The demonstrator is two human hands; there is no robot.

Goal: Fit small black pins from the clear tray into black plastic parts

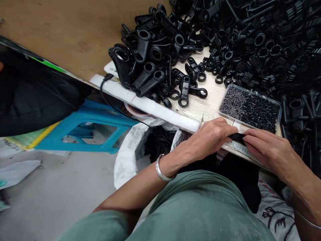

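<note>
Between my two hands, at the front edge of the table, is a small black plastic part point(238, 137), mostly covered by fingers. My left hand point(213, 135) pinches at its left end, thumb and forefinger close together. On the other end my right hand point(266, 147) closes its fingers round the part. Just beyond them stands a clear plastic box point(279, 115), with small grey metal pieces point(232, 100) in its left half and small black pieces point(260, 112) in its right. Whether my left fingers hold a tiny piece too is hidden.
Black plastic arms with ring ends point(147, 75) lie heaped behind and left. Toothed black rings point(240, 67) pile up at the back right. A white strip point(150, 108) edges the table. Below are a white sack point(127, 160) of black parts, a blue stool point(60, 134) and a cable point(120, 113).
</note>
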